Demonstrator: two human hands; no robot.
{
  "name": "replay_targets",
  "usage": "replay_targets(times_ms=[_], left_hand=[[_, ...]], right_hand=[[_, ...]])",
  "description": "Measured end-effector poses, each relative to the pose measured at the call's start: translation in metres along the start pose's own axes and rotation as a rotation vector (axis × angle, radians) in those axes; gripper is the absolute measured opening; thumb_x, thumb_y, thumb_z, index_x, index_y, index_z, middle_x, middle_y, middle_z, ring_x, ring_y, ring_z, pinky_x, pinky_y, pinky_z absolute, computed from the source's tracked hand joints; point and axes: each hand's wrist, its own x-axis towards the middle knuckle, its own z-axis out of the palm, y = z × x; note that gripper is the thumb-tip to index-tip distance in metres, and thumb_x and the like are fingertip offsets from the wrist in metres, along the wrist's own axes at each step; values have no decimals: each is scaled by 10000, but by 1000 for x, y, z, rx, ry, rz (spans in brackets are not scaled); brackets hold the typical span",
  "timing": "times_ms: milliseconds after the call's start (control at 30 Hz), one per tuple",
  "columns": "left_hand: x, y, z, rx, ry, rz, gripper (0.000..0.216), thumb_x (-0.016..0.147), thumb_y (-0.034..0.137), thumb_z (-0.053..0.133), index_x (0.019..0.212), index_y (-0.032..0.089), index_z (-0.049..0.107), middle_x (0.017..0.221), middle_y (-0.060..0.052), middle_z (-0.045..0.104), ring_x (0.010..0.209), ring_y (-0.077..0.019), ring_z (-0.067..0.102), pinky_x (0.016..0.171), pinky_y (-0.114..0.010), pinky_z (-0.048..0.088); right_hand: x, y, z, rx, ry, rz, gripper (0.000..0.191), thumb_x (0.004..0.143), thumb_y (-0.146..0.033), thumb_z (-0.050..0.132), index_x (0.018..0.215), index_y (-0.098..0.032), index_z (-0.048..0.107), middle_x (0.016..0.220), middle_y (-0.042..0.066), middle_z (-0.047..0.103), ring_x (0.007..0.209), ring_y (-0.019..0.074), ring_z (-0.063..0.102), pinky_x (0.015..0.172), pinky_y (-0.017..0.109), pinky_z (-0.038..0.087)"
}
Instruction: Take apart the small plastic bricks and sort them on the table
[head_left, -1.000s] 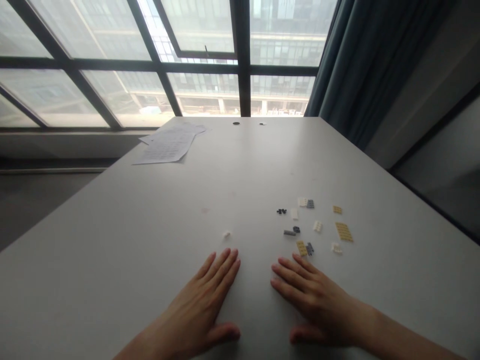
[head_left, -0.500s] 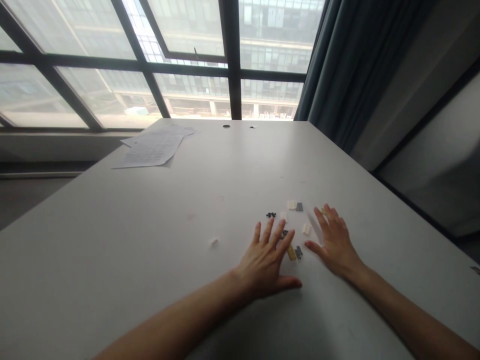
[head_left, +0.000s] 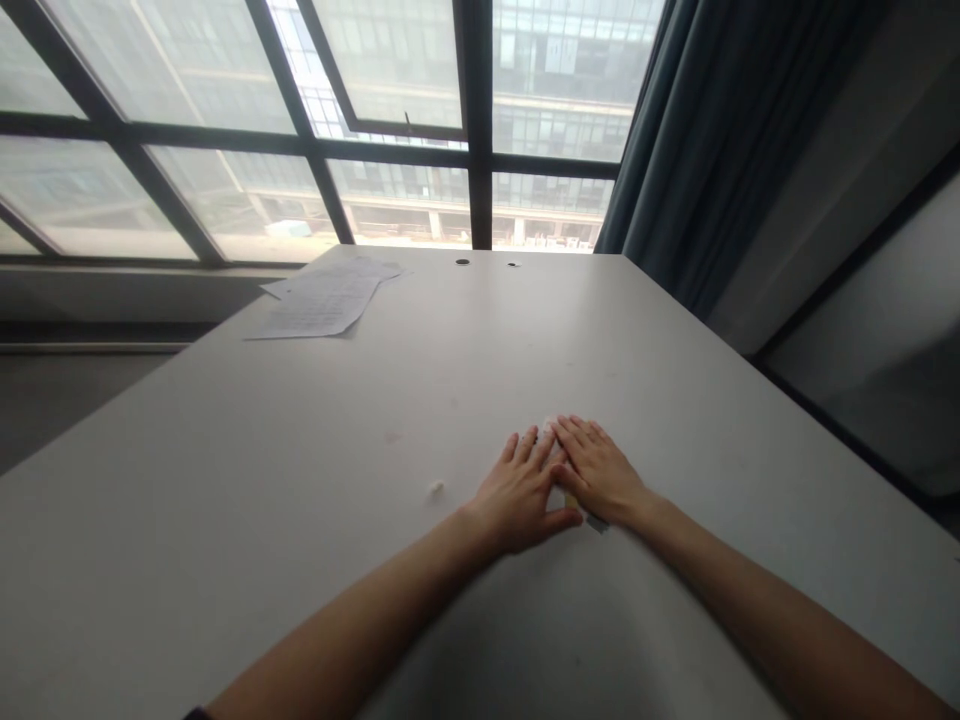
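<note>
My left hand (head_left: 514, 500) lies spread and palm down over a small group of toy-brick-like pieces on the white table (head_left: 300, 520). My right hand (head_left: 600, 470) rests flat beside it, its fingertips touching or overlapping the left fingers. A grey piece (head_left: 598, 523) pokes out under the right palm. Between the two thumbs shows a bit of a yellow piece (head_left: 571, 501). Something white (head_left: 549, 425) peeks out at the fingertips, and a dark piece (head_left: 533, 439) shows among the left fingers. The other pieces are hidden under the hands.
A small white bit (head_left: 436, 488) lies left of my left hand. Printed sheets of paper (head_left: 322, 305) overlap at the far left. Near the far edge are a dark round spot (head_left: 463, 262) and a small dark-and-white one (head_left: 514, 264). Windows and a blue curtain (head_left: 660, 180) stand beyond.
My right hand has swept left until it meets my left hand. The pieces that lay scattered between and ahead of the hands are now mostly covered. The view has shifted slightly.
</note>
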Motion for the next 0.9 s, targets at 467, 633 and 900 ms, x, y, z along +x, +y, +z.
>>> replay_targets(times_ms=[467, 633, 900], left_hand=[[-137, -26, -25, 123, -20, -171, 903, 852, 583, 510, 1511, 177, 45, 1564, -152, 140, 1433, -327, 150, 1152, -505, 200], [-164, -35, -35, 180, -8, -133, 788, 866, 640, 435, 1499, 247, 177, 1549, -97, 239, 1425, -340, 173, 1154, -561, 108], [-166, -61, -31, 77, 44, -258, 906, 807, 697, 479, 1504, 225, 145, 1570, -125, 147, 1435, -360, 104, 1138, -553, 178]], right_hand=[[38, -116, -2, 320, -127, -384, 812, 897, -666, 343, 1459, -80, 300, 1510, 167, 314, 1415, 266, 231, 1178, 417, 128], [21, -85, -28, 411, -251, -433, 924, 812, -711, 475, 1499, -153, 207, 1544, 139, 242, 1432, 269, 178, 1163, 440, 175], [-41, -53, -17, 176, -222, -464, 1087, 656, -790, 573, 1506, -232, 191, 1575, 147, 109, 1429, 387, 83, 1141, 569, 124]])
